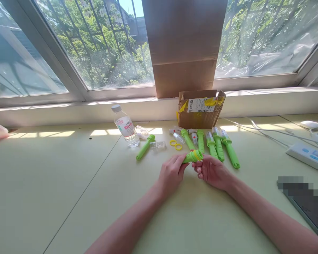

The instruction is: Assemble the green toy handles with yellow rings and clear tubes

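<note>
My left hand (pixel 171 173) is closed around a green plastic handle (pixel 190 157), a hollow tube with a wider head pointing right. A yellow ring (pixel 196 155) sits around that head. At the head end, my right hand (pixel 213 171) has its fingers curled against the rim; part of its grip is hidden. Just beyond my hands lie two loose yellow rings (pixel 175 144) and a clear plastic tube (pixel 179 138). Several green handles with clear caps (pixel 230 148) lie to the right. Another green handle (pixel 145 148) lies to the left, beside a clear ribbed cap (pixel 157 145).
A water bottle (pixel 125 126) stands at the back left. An open cardboard box (pixel 198 118) is against the wall under the window. To the right are a white power strip (pixel 308 157) with cables and a phone (pixel 304 208) on the table (pixel 69 176).
</note>
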